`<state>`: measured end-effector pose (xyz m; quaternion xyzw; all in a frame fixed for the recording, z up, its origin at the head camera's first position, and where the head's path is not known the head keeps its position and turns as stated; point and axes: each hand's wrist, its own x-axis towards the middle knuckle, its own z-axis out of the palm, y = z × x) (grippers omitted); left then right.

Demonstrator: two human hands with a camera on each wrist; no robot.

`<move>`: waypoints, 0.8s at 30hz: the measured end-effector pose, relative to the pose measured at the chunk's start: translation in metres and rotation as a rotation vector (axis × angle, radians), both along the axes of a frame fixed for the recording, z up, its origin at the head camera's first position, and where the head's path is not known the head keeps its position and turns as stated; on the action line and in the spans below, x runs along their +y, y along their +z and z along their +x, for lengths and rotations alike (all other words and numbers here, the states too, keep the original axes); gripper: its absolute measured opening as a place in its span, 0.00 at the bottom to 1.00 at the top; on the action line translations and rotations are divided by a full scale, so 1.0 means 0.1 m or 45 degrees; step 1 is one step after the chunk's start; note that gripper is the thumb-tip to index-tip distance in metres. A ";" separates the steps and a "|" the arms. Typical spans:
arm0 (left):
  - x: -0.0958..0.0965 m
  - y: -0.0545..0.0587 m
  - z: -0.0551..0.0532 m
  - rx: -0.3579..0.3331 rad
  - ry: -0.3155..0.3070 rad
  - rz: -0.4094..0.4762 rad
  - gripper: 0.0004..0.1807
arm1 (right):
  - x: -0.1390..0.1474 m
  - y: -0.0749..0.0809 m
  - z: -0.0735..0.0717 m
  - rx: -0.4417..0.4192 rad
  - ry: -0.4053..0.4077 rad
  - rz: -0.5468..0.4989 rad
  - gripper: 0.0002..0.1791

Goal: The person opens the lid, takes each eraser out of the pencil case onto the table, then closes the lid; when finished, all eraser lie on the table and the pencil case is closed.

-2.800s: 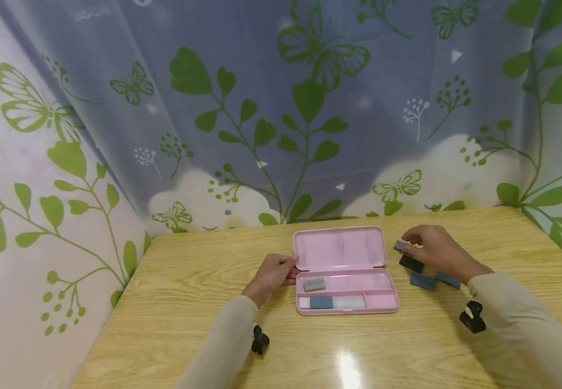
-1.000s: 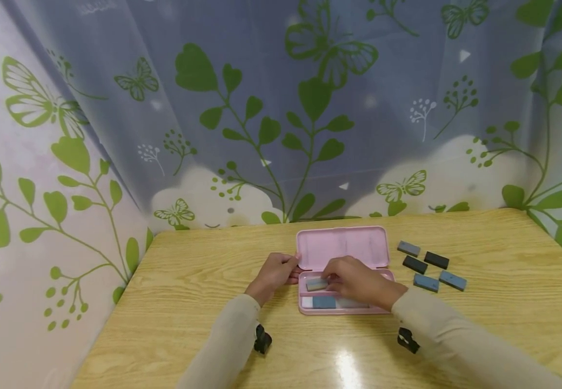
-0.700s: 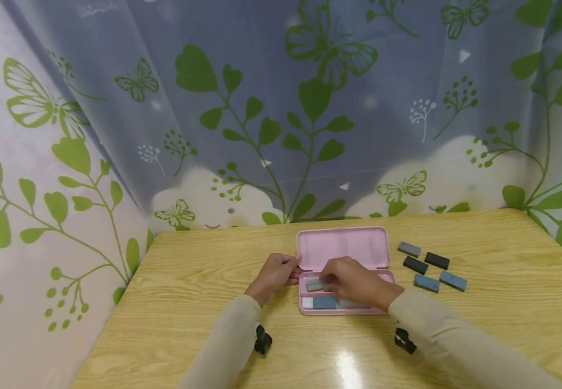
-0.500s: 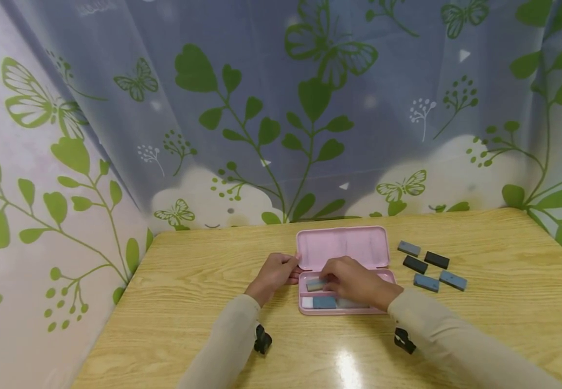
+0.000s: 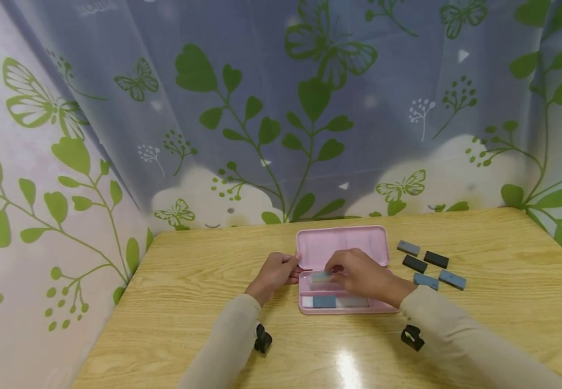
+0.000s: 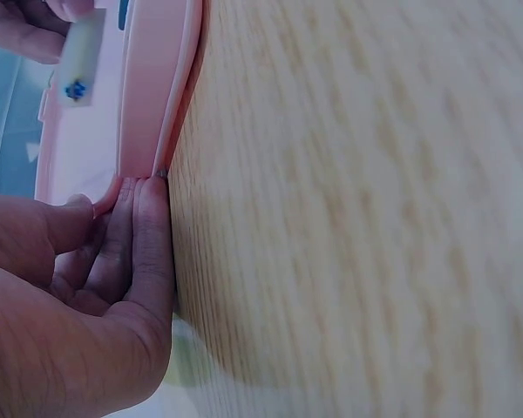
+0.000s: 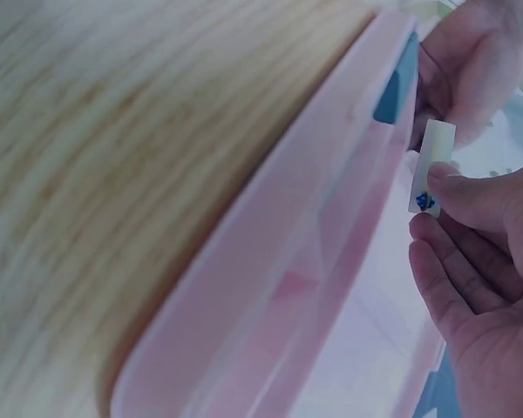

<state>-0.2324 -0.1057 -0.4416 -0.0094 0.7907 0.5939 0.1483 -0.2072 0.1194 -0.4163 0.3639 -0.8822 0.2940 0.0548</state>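
Observation:
A pink pencil case (image 5: 341, 246) lies open on the table, its lid tipped back. My left hand (image 5: 273, 271) holds its left end near the hinge; in the left wrist view the thumb is at the lid's edge and the fingers (image 6: 148, 252) touch the case's end. My right hand (image 5: 361, 273) pinches a pale eraser (image 7: 438, 139) with a striped sleeve between thumb and fingers. It is raised above the upper compartment, and a blue spot marks its end. White and blue blocks (image 5: 323, 302) lie in the lower compartment.
Right of the case lie several small blocks: a grey one (image 5: 408, 248), two black ones (image 5: 436, 259) and two blue ones (image 5: 452, 280). A patterned curtain (image 5: 242, 108) hangs behind the wooden table (image 5: 198, 265).
My right hand has come from the grey block on the right to the case. In the last half second it has lifted the eraser from the upper compartment. My left hand stays put.

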 end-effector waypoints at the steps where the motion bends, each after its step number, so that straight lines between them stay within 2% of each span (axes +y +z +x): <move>1: 0.00 0.00 0.00 0.001 -0.003 0.003 0.19 | 0.01 0.01 0.00 -0.002 0.001 -0.008 0.08; 11: -0.02 -0.02 0.00 0.003 -0.009 0.032 0.19 | 0.18 0.10 0.03 0.034 -0.008 -0.080 0.08; 24: -0.03 -0.01 0.00 0.005 -0.018 0.020 0.19 | 0.45 0.20 0.06 -0.016 -0.069 -0.064 0.08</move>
